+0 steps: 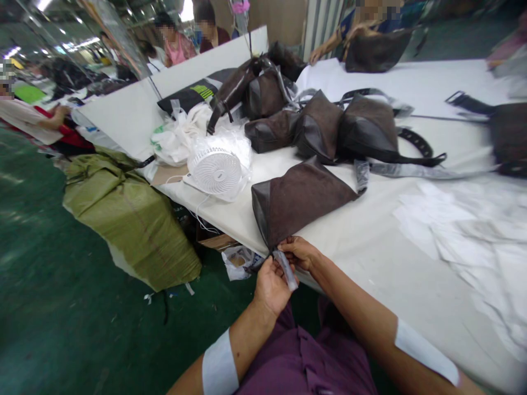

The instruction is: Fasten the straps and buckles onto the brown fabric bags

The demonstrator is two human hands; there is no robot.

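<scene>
A dark brown bag (302, 200) with black end panels lies at the table's near edge, one corner toward me. At that corner a strap end in clear plastic wrap (286, 270) hangs between my hands. My left hand (272, 288) is closed around the strap from below, palm up. From the right, my right hand (298, 252) pinches the strap where it meets the bag. The fingertips partly hide the join. Another plastic-wrapped strap (362, 175) shows at the bag's far end.
Several similar bags (319, 123) lie behind. A white fan (218, 171) in plastic stands left of them, and a green sack (132, 219) is on the floor. Thin white sheets (461, 230) cover the table's right side. Across the table, a person handles another bag (376, 50).
</scene>
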